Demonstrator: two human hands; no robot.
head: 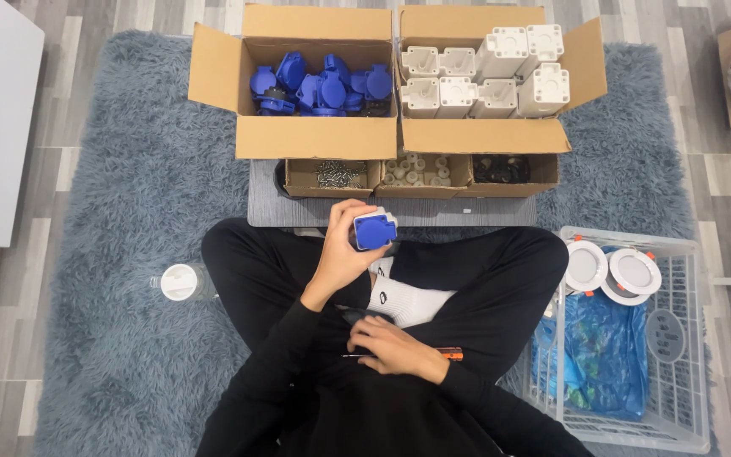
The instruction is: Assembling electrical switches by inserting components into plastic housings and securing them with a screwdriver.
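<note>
A: What does the left hand [342, 247] have?

B: It is raised in front of the crossed legs [467, 279] in black trousers, fingers curled around a socket assembly [375, 228] with a blue hinged cover on a white housing. The part sits at the fingertips, blue face turned up toward the camera, just short of the grey mat [264, 207].

A: And the right hand [395, 349]?

B: Low in the lap, fingers closed over a screwdriver [450, 354]. Only its orange handle end pokes out on one side and a thin metal shaft on the other. A white sock [408, 303] shows just above that hand.

A: What lies beyond the mat?

B: Two open cardboard boxes. The left-hand box [315, 135] is full of blue socket covers [319, 85]; the one beside it [484, 135] holds white housings [484, 72], some stacked upright. In front of them stand three small trays in a row: screws [340, 173], pale round plugs [416, 169], and dark rings [501, 167].

A: Anything off to the sides?

B: A clear bottle with a white cap [179, 282] stands on the shaggy blue-grey rug [129, 169] near the person's left knee. On the other side, a white wire basket [678, 338] holds round white fittings [611, 269] and a blue plastic bag [602, 351].
</note>
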